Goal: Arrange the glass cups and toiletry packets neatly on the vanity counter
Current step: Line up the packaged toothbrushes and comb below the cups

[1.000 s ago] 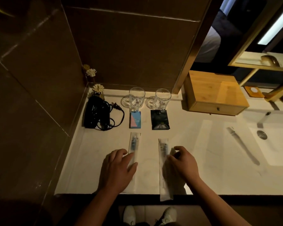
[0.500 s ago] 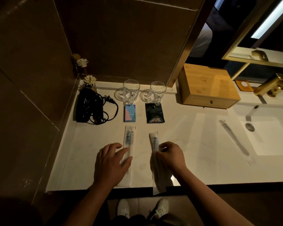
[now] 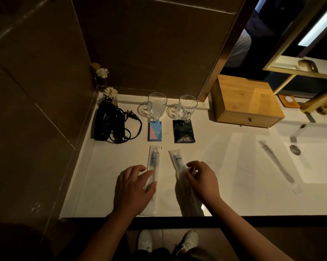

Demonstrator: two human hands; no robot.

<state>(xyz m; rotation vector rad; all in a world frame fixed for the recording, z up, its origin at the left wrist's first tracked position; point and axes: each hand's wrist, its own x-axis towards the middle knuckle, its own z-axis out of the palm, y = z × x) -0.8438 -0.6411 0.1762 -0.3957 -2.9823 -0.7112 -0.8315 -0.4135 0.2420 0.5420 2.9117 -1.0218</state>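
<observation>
Dim brown wall tiles close in a pale stone worktop (image 3: 225, 166) with a sink at its far right side. Two long clear toothbrush packets lie just ahead of the person. The left packet (image 3: 153, 166) runs nearly straight away from the body; the left hand (image 3: 132, 191) lies flat over its near half, fingers (image 3: 138, 170) loosely spread and pressing down, not pinching. The right packet (image 3: 177, 161) slants, its far end leaning toward the other packet; the right hand (image 3: 202, 179) has its fingertips (image 3: 190, 166) curled together at the packet's edge, apparently nipping the film, though the exact contact is hidden.

These packets are likely very light, thin, crinkly and slick on polished stone, so they should slide at a touch. Each seems to have a stiff brush inside; nudging along that spine near the middle should turn it better than tugging a floppy end.

Beyond the fingers sit a blue-and-pink box (image 3: 155, 131) and a black sachet (image 3: 183, 131), and beyond those two glass cups (image 3: 157, 106) standing upright beside coasters: fragile, heavier, best held round the body.
</observation>
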